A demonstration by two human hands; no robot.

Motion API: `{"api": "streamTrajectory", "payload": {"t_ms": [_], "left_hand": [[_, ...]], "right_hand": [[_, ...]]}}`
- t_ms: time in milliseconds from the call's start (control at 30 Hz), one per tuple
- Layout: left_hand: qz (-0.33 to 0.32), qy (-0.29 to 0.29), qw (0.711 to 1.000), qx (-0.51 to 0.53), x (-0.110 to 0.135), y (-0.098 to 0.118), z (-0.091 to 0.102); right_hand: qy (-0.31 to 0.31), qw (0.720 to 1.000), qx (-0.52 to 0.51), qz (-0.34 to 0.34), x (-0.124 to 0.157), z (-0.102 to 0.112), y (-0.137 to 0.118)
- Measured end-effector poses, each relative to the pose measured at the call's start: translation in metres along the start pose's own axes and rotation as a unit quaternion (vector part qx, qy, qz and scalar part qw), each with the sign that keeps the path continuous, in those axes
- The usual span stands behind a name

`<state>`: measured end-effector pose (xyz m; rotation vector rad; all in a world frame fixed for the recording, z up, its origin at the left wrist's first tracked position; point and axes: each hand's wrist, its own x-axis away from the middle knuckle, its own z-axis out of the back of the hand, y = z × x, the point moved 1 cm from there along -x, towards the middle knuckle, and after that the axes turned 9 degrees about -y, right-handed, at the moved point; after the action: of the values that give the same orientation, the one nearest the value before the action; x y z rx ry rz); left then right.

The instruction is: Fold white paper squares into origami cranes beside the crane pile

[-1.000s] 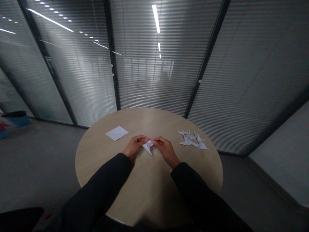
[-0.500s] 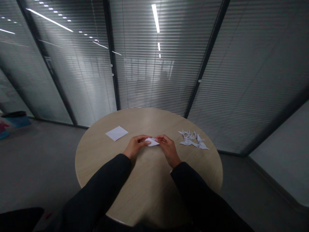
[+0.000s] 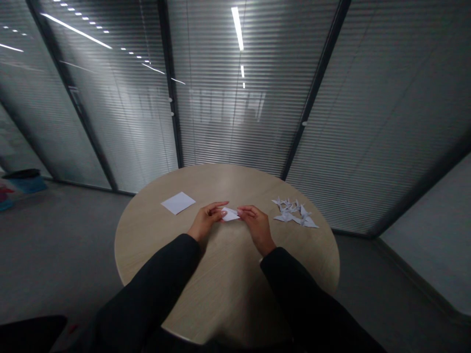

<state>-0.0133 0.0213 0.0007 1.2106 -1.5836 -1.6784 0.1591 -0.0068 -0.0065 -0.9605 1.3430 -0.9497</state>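
Note:
Between my two hands is a small piece of folded white paper (image 3: 230, 214), held just above the table's middle. My left hand (image 3: 206, 220) pinches its left end between thumb and fingers, with the index finger stretched out along the far side. At the right end, the fingertips of my right hand (image 3: 256, 226) are closed on the paper. Its exact folds are too small to make out. A flat stack or sheet of white paper (image 3: 178, 203) lies beyond my left hand. Several folded paper cranes (image 3: 290, 213) rest in a cluster to the right of my right hand.
The round wooden table (image 3: 221, 284) stands close in front of me. Behind it rises a glass partition with blinds (image 3: 239, 132) and dark frames. A blue bin (image 3: 26, 181) with a black rim is on the floor at far left.
The left index finger has lifted and straightened away from the paper. The folded paper has shifted and turned slightly between the fingers. The sheet and the cranes have not moved.

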Motion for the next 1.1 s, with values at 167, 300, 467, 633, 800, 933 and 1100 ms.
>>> {"api": "streamTrajectory", "payload": {"t_ms": [167,300,467,633,800,933,1100], "left_hand": [[-0.014,-0.046,0.998,-0.032,0.002,0.001,-0.004],[-0.014,-0.042,0.997,-0.065,0.001,0.0,-0.005],[0.011,-0.014,1.0,-0.015,0.001,-0.001,-0.004],[0.018,0.003,1.0,0.009,0.001,-0.003,-0.003],[0.008,0.03,0.999,-0.03,0.0,-0.005,-0.003],[-0.026,0.048,0.997,-0.062,0.001,-0.002,-0.004],[-0.048,0.057,0.99,-0.116,0.004,0.001,-0.002]], "right_hand": [[0.002,1.0,0.024,0.012,0.002,-0.003,-0.002],[0.007,0.998,0.05,0.026,0.002,-0.005,-0.002],[-0.031,0.998,0.05,0.039,0.004,-0.005,-0.009],[-0.049,0.998,0.038,0.02,0.005,-0.007,-0.011],[-0.044,0.998,0.048,0.019,0.002,-0.006,-0.005],[-0.028,0.996,0.075,0.042,0.002,-0.004,-0.004],[-0.031,0.989,0.13,0.063,0.005,-0.005,-0.005]]}}
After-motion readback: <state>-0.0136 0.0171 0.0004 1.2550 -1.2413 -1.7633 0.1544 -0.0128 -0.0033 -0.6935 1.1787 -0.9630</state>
